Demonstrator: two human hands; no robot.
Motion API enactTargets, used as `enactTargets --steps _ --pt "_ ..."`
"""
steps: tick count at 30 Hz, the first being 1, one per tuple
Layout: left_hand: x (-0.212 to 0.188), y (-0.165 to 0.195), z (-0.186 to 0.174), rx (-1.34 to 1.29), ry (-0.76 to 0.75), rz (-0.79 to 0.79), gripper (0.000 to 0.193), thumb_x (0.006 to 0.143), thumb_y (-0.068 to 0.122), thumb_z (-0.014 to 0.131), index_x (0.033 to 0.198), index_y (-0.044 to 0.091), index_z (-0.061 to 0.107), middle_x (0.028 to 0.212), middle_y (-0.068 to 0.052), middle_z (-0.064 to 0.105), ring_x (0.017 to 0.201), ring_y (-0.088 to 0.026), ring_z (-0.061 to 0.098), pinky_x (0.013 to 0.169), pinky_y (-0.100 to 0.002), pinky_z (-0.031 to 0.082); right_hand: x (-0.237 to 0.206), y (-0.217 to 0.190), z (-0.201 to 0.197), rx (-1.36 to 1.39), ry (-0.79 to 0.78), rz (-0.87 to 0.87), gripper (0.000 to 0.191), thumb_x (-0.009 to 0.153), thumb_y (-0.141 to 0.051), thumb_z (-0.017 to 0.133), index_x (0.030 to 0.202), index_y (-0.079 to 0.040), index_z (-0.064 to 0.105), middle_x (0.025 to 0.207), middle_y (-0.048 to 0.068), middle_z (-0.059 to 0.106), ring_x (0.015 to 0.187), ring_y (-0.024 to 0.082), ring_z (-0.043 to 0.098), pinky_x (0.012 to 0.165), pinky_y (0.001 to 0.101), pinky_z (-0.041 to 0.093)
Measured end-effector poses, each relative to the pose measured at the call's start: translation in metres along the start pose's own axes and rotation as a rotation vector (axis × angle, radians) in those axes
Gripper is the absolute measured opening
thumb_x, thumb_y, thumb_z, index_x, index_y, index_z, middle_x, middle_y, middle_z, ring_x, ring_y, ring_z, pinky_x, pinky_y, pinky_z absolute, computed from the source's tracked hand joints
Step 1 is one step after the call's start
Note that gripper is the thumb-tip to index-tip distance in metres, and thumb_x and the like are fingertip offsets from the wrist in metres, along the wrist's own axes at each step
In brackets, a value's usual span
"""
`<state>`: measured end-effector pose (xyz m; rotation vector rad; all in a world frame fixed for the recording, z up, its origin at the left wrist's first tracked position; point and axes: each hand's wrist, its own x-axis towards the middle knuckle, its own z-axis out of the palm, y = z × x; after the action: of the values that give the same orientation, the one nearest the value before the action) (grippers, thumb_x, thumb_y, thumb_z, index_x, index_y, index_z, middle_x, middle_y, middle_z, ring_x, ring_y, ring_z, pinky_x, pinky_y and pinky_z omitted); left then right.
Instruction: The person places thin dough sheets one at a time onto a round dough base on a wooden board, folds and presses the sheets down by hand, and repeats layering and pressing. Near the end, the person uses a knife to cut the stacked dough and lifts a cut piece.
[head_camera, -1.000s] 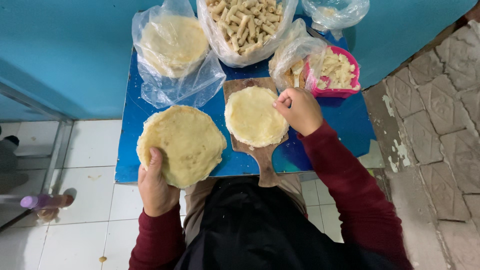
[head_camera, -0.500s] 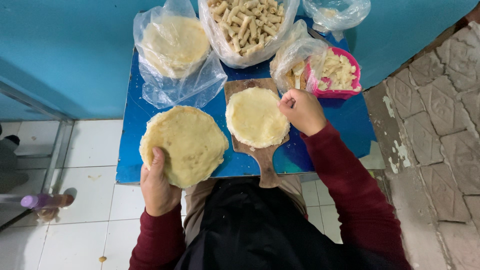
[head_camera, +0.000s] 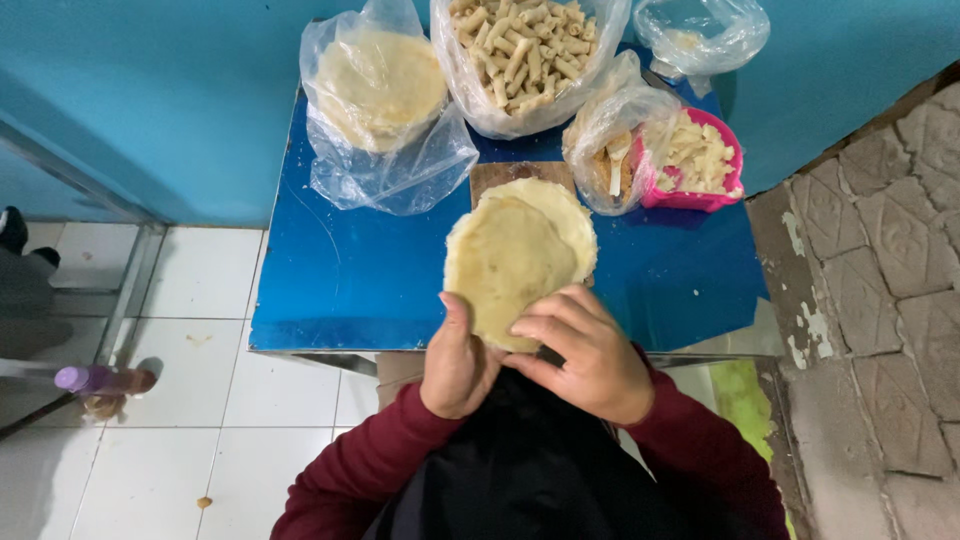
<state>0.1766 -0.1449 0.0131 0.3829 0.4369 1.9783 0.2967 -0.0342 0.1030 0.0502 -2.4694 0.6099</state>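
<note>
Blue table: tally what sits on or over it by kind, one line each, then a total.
Clear plastic bags: 4, one with a wrapper stack, one with rolled sticks, one by the pink bowl, one at the back
Pink bowl: 1
Wooden board: 1
Loose round wrappers: 2, one on the board, one in both hands
Total: 8

Over the near edge of the blue desk (head_camera: 360, 280), the left hand (head_camera: 458, 365) and right hand (head_camera: 590, 360) together hold a round, pale dough sheet (head_camera: 505, 262), fingers (head_camera: 555, 318) pressed on its lower edge. It overlaps another dough round (head_camera: 570, 205) lying on a wooden board (head_camera: 495, 177). Behind stand a clear bag of stacked dough rounds (head_camera: 380, 85), a bag of rolled pastry sticks (head_camera: 525, 50), and a pink bowl (head_camera: 700, 200) of pale filling.
</note>
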Motion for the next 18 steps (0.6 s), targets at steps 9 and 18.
enactTargets --steps 9,18 --pt "-0.006 -0.019 -0.013 -0.027 -0.028 -0.045 0.078 0.105 0.058 0.031 0.161 0.004 0.026 0.158 -0.012 0.044 0.143 -0.027 0.047 0.117 -0.041 0.041 -0.016 0.001 0.010 0.039 0.054 0.091 0.021 0.083 -0.004 0.079 0.102 -0.009 0.069 0.098 0.006 0.067 0.092 0.027 0.064 0.081 0.0357 0.053" --pt "-0.010 -0.023 -0.012 0.165 -0.038 -0.048 0.066 0.099 -0.002 0.054 0.160 0.005 0.031 0.148 -0.008 0.052 0.133 -0.019 0.052 0.107 -0.034 0.043 -0.036 0.013 0.023 0.172 0.199 0.376 0.006 0.102 -0.007 0.062 0.107 -0.004 0.060 0.088 0.009 0.068 0.074 0.020 0.068 0.067 0.0293 0.052"
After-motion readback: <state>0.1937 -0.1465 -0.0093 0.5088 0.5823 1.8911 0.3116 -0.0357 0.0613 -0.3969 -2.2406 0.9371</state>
